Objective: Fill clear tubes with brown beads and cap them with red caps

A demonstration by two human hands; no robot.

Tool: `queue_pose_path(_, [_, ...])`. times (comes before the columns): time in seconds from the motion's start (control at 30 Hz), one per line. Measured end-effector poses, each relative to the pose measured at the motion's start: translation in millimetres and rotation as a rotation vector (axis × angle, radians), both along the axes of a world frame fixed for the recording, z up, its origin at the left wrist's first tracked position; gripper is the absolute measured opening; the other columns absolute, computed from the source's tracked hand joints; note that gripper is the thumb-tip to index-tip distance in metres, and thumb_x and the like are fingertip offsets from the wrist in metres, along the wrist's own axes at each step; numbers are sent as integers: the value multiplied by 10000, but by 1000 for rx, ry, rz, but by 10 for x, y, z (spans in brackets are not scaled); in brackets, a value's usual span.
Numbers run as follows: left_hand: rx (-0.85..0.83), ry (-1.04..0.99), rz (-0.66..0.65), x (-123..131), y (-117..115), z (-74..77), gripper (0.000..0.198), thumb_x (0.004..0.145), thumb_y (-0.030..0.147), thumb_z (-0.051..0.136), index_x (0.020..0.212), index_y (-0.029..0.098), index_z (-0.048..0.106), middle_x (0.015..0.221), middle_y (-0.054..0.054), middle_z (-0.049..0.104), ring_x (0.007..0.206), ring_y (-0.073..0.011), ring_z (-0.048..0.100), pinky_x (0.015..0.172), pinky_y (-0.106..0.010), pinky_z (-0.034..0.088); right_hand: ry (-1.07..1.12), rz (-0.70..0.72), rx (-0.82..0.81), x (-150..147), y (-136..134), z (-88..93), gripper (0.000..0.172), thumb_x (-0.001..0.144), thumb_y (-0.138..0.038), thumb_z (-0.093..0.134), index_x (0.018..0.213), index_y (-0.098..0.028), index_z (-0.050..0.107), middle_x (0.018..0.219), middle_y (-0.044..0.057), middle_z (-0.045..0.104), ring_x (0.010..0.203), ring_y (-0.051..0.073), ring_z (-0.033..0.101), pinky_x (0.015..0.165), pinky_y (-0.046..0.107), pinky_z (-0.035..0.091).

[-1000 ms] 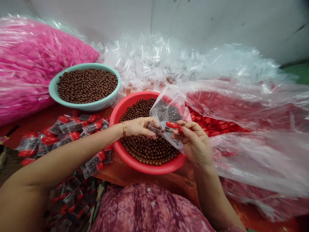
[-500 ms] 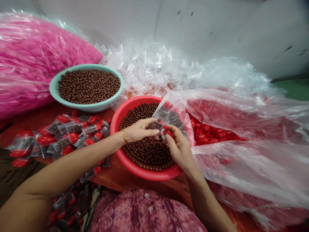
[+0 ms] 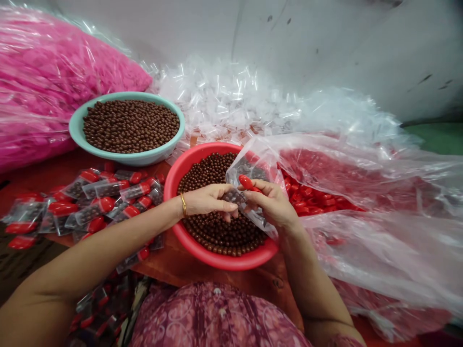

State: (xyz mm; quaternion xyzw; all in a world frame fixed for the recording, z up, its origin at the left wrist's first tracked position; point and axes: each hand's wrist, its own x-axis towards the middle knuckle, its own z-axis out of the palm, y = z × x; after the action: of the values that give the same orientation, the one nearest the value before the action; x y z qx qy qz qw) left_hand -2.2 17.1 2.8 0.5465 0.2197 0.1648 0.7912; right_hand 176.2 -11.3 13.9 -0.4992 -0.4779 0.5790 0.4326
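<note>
Head view: glossy red cap (image 3: 245, 182) in right hand's (image 3: 272, 202) grip, clear dark-filled container (image 3: 233, 195) in left hand's (image 3: 210, 199).

Red cap (image 3: 246, 182); brown balls (image 3: 224, 237); red basin (image 3: 226, 262); pink-swirled shirt (image 3: 213, 320)

A pale grey wall (image 3: 340, 58), marked with a few dark smudges (image 3: 425, 78), is seen behind a reddish table (image 3: 170, 262).
</note>
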Motion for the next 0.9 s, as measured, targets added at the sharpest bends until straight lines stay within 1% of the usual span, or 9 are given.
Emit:
queue_pose_path(0.13, [54,25,-7,-5,-6,10,266,743,269,666,887,120,499,718,3,603,571,-68,558,567,-211,459,-111,-63,96,-40,-33,30,153,587,-281,682,694,-172,670,459,-75,510,383,50,412,378,188,377])
queue_pose_path(0.27, [65,40,-64,-14,-14,38,266,746,275,659,897,123,502,691,15,587,548,-61,537,528,-194,440,-196,-96,207,-93,-64,39,161,606,-250,661,748,-175,676,512,-72,523,435,45,420,419,186,364])
queue_pose_path(0.33, [59,21,-44,-21,-13,58,280,743,299,660,898,123,507,698,9,590,559,-65,540,536,-198,452,-119,-115,152,-100,-64,19,191,636,-312,661,776,-182,654,527,-76,511,422,47,413,413,193,384])
queue_pose_path(0.4, [59,9,14,-25,-11,75,294,735,311,663,901,123,511,700,7,588,595,-75,550,553,-204,468,36,-128,39,-90,-56,-12,252,661,-404,646,797,-194,622,540,-79,498,405,57,414,396,210,413])
queue_pose_path(0.5, [82,29,70,-19,-13,73,307,720,289,664,924,124,505,689,14,582,612,-82,551,548,-202,469,210,-151,-71,-66,-44,-48,308,632,-458,672,784,-201,598,591,-67,547,433,70,468,413,222,452])
queue_pose_path(0.6, [139,88,43,-4,-25,35,244,738,260,630,894,122,502,667,22,579,547,-64,531,523,-193,447,213,-200,-1,-64,-36,-49,305,596,-401,750,775,-207,597,708,-37,655,567,88,588,567,225,509])
queue_pose_path(0.73, [201,152,43,10,-39,4,199,741,245,614,859,128,504,666,25,584,502,-52,519,498,-183,423,196,-174,136,-130,-26,-18,268,659,-413,743,754,-219,583,844,-8,714,729,139,667,817,323,517])
queue_pose_path(0.83, [114,80,44,-2,-37,40,224,719,271,630,827,134,489,659,16,588,524,-64,538,507,-189,443,249,-140,223,-210,-38,-7,248,716,-423,705,785,-238,554,964,-1,714,896,176,673,935,390,476])
queue_pose_path(0.9, [19,5,42,-18,-30,75,244,699,285,635,815,136,480,661,6,599,546,-77,558,522,-197,468,283,-86,268,-246,-71,-17,225,752,-398,678,799,-245,519,1089,7,687,1039,189,635,999,416,436])
